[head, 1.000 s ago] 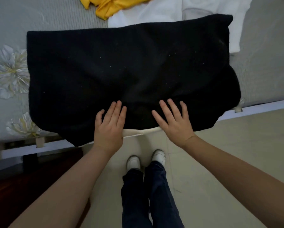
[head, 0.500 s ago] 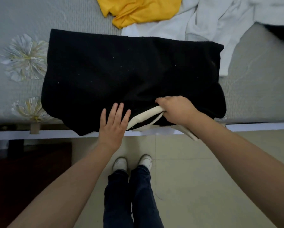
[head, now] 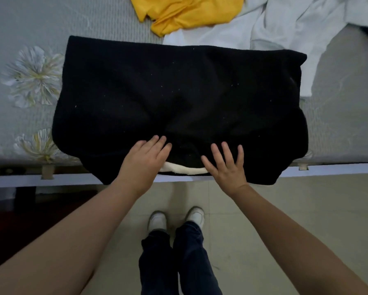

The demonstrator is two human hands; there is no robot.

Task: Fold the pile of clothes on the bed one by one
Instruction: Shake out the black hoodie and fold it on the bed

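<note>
Head view is showing me the black garment (head: 178, 103) lying spread flat on the bed (head: 29, 22), its near edge hanging slightly over the bed's white side rail (head: 51, 179). I am seeing the left hand (head: 143, 159) resting flat on the near hem with fingers straight and close together, holding nothing, and the right hand (head: 226, 165) pressing beside it with fingers spread wide, also holding nothing. Between the two hands a cream strap (head: 185, 169) is peeking out from under the black fabric at the bed's edge. Beyond the garment's far edge, a yellow garment (head: 189, 11) is lying crumpled, touching a white garment (head: 285, 24) that is running along the far right corner of the black one. The grey bedspread is lying bare to the left, where printed flowers (head: 32, 75) are showing, and to the right of the black garment. Below, the tiled floor (head: 296, 209) is lying open around the person's white shoes (head: 157, 220).
</note>
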